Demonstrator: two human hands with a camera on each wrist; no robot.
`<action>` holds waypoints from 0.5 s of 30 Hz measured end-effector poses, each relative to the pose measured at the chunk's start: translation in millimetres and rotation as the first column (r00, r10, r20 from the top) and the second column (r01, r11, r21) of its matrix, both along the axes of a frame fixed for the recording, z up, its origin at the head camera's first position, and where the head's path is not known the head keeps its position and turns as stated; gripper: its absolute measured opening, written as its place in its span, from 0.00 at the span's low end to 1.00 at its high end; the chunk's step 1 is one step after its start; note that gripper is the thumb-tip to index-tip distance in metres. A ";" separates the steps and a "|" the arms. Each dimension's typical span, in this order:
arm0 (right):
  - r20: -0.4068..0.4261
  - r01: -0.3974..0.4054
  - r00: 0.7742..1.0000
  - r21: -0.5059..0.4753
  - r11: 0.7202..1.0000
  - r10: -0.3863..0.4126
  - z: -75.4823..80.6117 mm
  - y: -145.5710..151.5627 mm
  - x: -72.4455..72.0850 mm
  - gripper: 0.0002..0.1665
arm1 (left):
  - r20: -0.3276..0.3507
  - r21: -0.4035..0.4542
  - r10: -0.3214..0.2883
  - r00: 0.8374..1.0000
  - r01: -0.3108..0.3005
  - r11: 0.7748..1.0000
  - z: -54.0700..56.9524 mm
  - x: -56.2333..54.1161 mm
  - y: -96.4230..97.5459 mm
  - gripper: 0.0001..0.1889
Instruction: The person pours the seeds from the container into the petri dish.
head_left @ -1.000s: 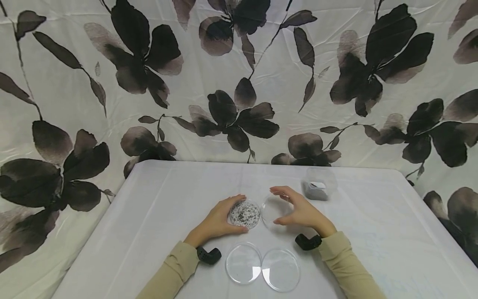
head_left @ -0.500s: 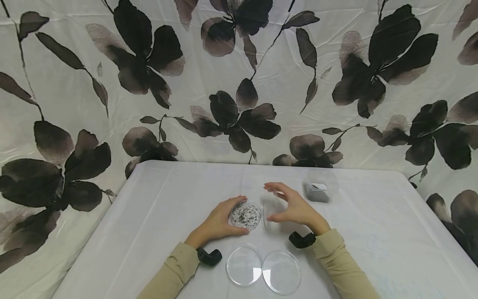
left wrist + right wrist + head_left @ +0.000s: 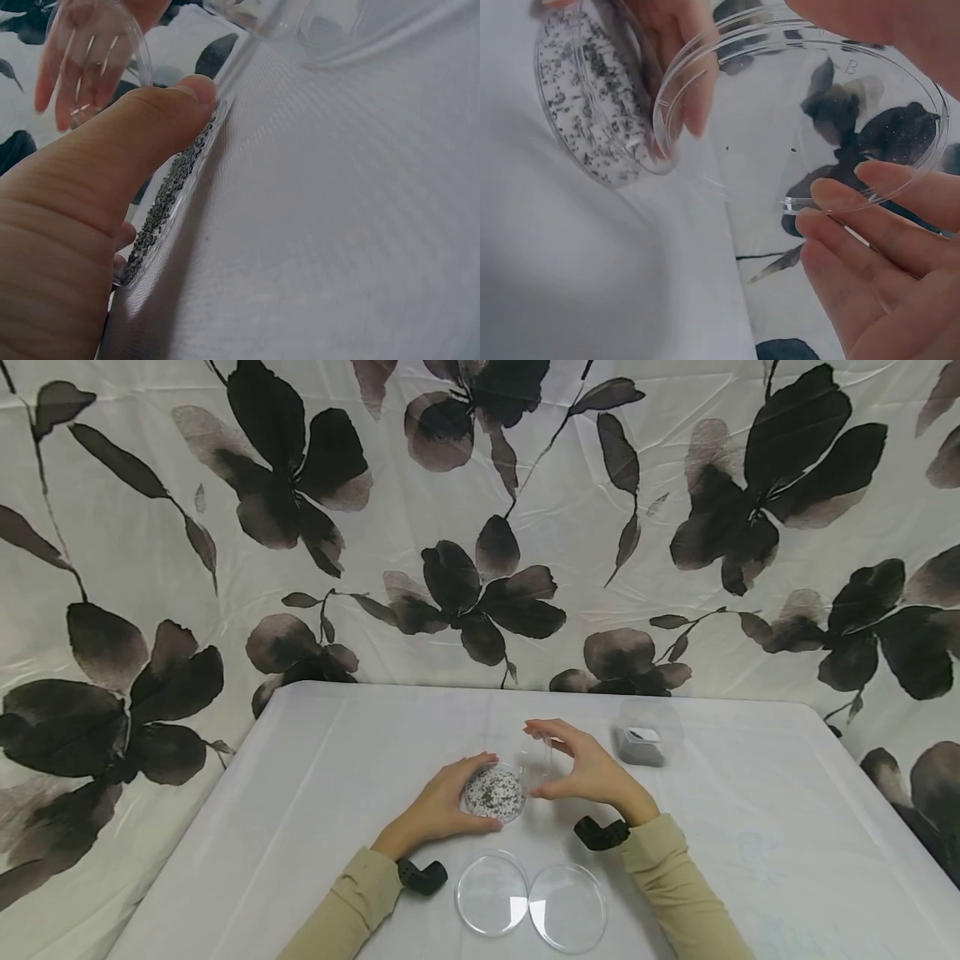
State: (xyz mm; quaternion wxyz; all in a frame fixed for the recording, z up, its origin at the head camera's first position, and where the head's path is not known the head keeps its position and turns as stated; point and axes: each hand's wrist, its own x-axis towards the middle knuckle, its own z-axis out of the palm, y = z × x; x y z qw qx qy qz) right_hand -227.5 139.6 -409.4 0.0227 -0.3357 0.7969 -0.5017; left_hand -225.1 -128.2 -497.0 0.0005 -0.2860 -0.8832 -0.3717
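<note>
On the table my left hand grips a round clear petri dish by its sides, thumb in front and fingers behind. Dark grains are scattered over the bottom of this dish; the left wrist view shows the grains edge-on beneath the thumb. Just to the right, my right hand holds a clear, shallow petri dish half by its rim. That piece is tilted and raised, its near edge beside the grain dish. In the right wrist view the two overlap; whether they touch I cannot tell.
Two clear round dish halves, a left one and a right one, lie side by side nearer the person. A clear container with grey contents stands at the back right of the white-covered table. Floral cloth hangs behind.
My right hand has moved left, lifting and tilting the clear dish half from nearly flat on the table towards the grain dish. The left hand has stayed in place.
</note>
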 end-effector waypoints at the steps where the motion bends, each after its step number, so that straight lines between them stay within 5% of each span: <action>1: 0.001 0.003 1.000 0.009 1.000 -0.003 -2.7 1.4 -1.7 0.52 | 0.001 -0.001 0.002 1.000 -0.002 1.000 0.3 0.3 0.1 0.52; 7: 0.007 0.010 1.000 0.045 0.999 -0.010 -1.9 5.7 -0.6 0.51 | 0.004 -0.012 0.004 1.000 -0.004 1.000 0.5 0.1 1.1 0.52; 15: 0.029 -0.030 0.999 0.073 0.997 0.028 -25.6 5.1 -12.3 0.54 | -0.006 -0.011 0.003 1.000 -0.003 1.000 -0.3 0.4 -0.2 0.53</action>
